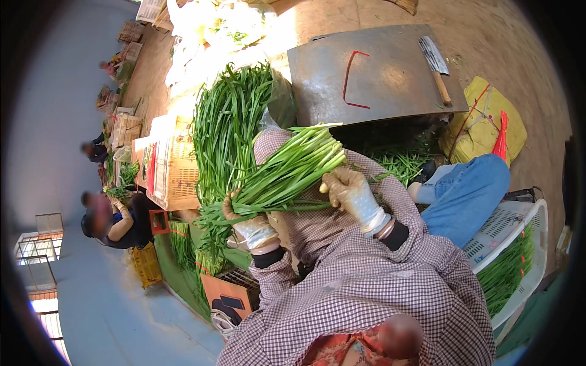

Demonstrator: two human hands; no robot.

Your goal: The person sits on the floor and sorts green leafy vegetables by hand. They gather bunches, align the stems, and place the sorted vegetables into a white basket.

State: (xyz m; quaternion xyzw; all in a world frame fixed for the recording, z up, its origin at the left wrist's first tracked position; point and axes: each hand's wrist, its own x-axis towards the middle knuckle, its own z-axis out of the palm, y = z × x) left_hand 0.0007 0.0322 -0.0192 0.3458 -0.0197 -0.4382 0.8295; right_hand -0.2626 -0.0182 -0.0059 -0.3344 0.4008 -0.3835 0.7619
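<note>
A bunch of garlic chives point(293, 169) lies slanted above my lap, its pale stem ends pointing right. My left hand point(247, 228), in a stained glove, is closed around the leafy end. Beside the stem ends is my right hand point(355, 194), gloved too, its fingers curled. Whether it pinches a stem is unclear. A plastic bag point(281, 96) packed with long loose chives point(229, 123) stands just beyond my left hand. My checked garment point(366, 283) covers my legs.
A metal-topped table point(320, 78) holds a wooden-handled cleaver point(435, 68) and a red strip point(346, 80). Cut greens point(398, 164) lie underneath. A yellow sack point(485, 119) and a white basket point(542, 247) of chives stand right. Crates point(183, 160) and a seated person point(123, 219) are left.
</note>
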